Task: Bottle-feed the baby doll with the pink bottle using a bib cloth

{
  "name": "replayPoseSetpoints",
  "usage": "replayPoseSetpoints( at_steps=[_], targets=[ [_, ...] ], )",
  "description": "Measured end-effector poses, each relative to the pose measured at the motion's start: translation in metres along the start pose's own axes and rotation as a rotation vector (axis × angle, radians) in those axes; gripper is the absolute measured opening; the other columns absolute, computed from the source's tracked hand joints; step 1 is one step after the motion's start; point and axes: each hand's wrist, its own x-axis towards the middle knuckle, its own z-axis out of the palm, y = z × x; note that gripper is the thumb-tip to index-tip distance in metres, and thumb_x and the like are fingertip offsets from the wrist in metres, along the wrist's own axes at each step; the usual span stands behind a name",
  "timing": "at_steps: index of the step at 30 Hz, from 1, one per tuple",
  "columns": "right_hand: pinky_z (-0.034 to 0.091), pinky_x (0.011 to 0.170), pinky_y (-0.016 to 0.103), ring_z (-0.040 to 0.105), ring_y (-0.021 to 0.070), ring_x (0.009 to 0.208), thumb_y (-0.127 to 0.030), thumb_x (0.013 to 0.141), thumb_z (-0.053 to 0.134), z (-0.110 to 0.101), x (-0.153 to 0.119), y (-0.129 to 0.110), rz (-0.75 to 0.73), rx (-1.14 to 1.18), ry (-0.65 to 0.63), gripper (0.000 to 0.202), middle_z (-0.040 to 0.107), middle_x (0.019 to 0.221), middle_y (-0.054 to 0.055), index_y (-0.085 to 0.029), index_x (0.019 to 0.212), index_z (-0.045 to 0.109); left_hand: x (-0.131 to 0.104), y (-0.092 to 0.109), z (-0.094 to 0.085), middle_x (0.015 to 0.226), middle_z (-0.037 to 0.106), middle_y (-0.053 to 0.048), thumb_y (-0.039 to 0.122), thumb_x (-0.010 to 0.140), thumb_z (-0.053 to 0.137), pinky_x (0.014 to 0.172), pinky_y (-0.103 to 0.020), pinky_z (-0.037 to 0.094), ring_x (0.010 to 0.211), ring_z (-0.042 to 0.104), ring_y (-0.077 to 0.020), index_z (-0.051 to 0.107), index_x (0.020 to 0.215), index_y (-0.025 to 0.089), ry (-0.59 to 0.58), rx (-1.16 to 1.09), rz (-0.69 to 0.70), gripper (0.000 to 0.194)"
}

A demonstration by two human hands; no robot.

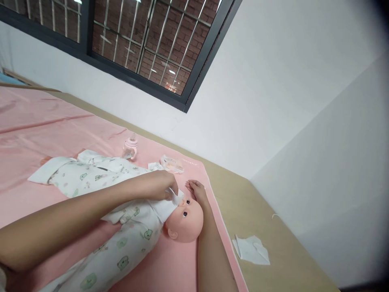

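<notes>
While left hand (159, 185) apparently pinched white cloth (178, 197) | right hand (197, 191) lay, fingers slightly spread | upward tug risked covering doll (187, 225) mouth

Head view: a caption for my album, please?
A doll on a pink sheet, the left hand holding white cloth near its face, the right hand beside its head.

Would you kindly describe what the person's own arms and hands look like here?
The left arm and right arm show bare forearms, no watch visible. The left hand and right hand wear no gloves. A pale scrap at lower left may be a sleeve.
</notes>
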Motion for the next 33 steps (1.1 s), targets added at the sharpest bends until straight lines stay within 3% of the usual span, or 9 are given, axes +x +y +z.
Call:
replayPoseSetpoints(
  at_steps=[18,26,33],
  targets=[
    [0.055,0.083,0.026,0.068,0.0139,0.077,-0.017,0.067,0.066,0.0024,-0.0065,-0.0083,0.016,-0.007,-0.001,0.009,0.072,0.076,0.004,-0.015,0.075,0.066,0.0006,0.0011,-0.0028,0.115,0.069,-0.006,0.011,0.078,0.059,0.081,-0.030,0.045,0.107,0.062,-0.0255,0.068,0.115,0.021,0.051,0.127,-0.059,0.038],
    [0.055,0.083,0.026,0.067,0.0134,0.074,-0.019,0.066,0.067,0.0031,-0.0058,-0.0076,0.013,-0.006,0.001,0.009,0.071,0.076,0.004,-0.016,0.074,0.065,0.0035,0.0015,-0.0020,0.095,0.072,-0.005,0.008,0.080,0.051,0.072,-0.027,0.043,0.090,0.065,-0.0218,0.073,0.099,0.022,0.088,0.129,0.000,0.033],
    [0.055,0.083,0.026,0.068,0.0135,0.075,-0.018,0.067,0.066,0.0029,-0.0057,-0.0071,0.012,-0.009,-0.002,0.008,0.072,0.078,0.004,-0.016,0.075,0.065,0.0080,-0.0044,0.0033,0.099,0.071,-0.005,0.008,0.079,0.052,0.077,-0.026,0.044,0.095,0.063,-0.0217,0.073,0.100,0.022,0.135,0.117,0.028,0.033]
  ],
)
